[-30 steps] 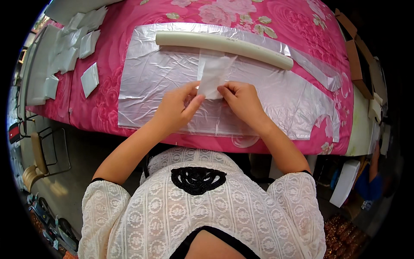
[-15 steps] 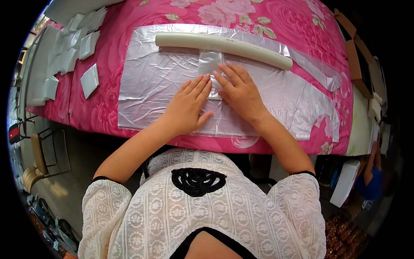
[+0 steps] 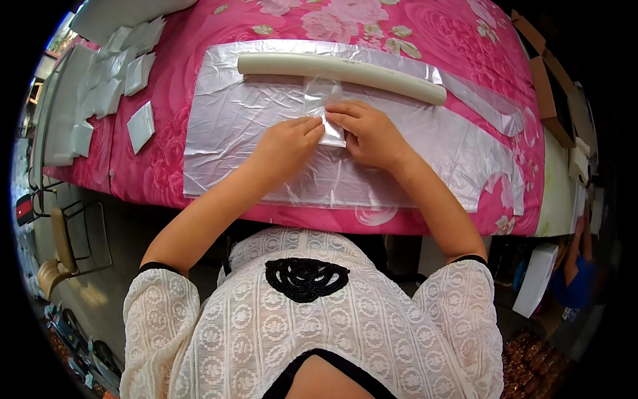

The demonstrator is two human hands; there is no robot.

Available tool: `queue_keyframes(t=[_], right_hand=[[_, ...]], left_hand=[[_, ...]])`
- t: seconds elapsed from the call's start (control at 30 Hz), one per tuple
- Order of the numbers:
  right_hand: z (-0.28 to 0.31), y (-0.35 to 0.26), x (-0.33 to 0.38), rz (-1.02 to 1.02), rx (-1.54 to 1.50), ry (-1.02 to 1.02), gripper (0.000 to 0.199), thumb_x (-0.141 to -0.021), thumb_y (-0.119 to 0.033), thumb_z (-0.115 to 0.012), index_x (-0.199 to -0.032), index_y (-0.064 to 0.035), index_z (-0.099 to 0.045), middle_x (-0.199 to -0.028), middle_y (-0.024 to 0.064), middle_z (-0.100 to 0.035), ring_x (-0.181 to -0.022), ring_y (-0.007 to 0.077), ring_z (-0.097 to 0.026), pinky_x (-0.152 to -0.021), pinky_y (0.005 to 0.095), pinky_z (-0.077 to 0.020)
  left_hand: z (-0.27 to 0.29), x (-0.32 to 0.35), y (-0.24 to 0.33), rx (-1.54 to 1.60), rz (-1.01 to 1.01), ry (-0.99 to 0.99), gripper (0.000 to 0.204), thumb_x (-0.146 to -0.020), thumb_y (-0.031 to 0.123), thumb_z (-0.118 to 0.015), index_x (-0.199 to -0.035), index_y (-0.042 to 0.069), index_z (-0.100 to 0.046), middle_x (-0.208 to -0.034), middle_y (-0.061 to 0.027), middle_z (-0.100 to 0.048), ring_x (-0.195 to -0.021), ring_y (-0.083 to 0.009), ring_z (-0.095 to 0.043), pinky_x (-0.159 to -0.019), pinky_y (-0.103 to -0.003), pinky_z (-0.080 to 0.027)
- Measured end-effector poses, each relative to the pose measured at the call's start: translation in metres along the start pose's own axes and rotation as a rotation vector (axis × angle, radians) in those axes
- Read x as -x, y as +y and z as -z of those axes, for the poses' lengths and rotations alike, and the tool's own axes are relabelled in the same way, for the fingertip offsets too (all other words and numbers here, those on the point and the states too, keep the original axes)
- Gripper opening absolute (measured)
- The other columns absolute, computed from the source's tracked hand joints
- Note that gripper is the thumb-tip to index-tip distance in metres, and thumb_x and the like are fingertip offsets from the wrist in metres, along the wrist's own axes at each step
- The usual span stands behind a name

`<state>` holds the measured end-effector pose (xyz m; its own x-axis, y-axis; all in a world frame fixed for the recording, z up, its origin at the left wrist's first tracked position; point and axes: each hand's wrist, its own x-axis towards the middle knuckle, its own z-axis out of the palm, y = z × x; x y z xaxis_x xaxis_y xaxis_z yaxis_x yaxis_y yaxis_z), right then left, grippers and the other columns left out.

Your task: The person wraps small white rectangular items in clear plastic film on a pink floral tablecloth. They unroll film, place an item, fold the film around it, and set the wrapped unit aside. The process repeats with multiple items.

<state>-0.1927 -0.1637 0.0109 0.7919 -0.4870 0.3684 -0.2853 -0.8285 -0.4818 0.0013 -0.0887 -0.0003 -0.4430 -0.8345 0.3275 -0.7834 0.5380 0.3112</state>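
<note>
A small clear plastic piece [image 3: 323, 106] lies on a large silvery plastic sheet [image 3: 252, 133] spread over a pink flowered table cover [image 3: 399, 33]. My left hand [image 3: 287, 141] and my right hand [image 3: 367, 130] meet at the near end of the piece, fingertips pinching its folded edge. A long cream tube [image 3: 339, 70] lies across the sheet just beyond my hands, with the far end of the clear piece reaching up to it.
Several folded white squares [image 3: 126, 73] lie on the table's left side. Cardboard boxes [image 3: 548, 80] stand at the right edge. A chair [image 3: 60, 246] sits on the floor at left. Another person's arm in blue [image 3: 578, 266] shows at far right.
The hands first held the clear piece raised, then pressed it flat with open palms. Now the fingers have drawn together and pinch its near edge.
</note>
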Motion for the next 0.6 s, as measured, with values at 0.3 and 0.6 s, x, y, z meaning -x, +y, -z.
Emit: queue_keyframes(t=[0.3,0.6], right_hand=[[-0.012,-0.051,0.045,-0.018,-0.167,0.014,0.032,-0.063,0.004,-0.062,-0.092,-0.0069,-0.065,-0.09,0.0061,-0.063,-0.082,0.0262,-0.059,-0.071,0.034,-0.0491],[0.008,-0.037,-0.01,-0.989,-0.61,-0.288,0.024,-0.087,-0.021,-0.058,-0.081,0.001,-0.065,-0.061,0.004,-0.059,-0.052,0.0098,-0.057,-0.047,0.0243,-0.0444]], left_hand=[[0.02,0.057,0.034,0.286,-0.038,0.007,0.047,-0.061,0.002,-0.067,-0.107,0.004,-0.06,-0.109,-0.013,-0.062,-0.097,-0.028,-0.061,-0.085,-0.04,-0.047],[0.021,0.016,0.022,0.655,0.894,-0.024,0.047,-0.081,0.011,-0.062,-0.121,-0.007,-0.046,-0.076,-0.0142,-0.065,-0.061,-0.024,-0.062,-0.059,-0.03,-0.048]])
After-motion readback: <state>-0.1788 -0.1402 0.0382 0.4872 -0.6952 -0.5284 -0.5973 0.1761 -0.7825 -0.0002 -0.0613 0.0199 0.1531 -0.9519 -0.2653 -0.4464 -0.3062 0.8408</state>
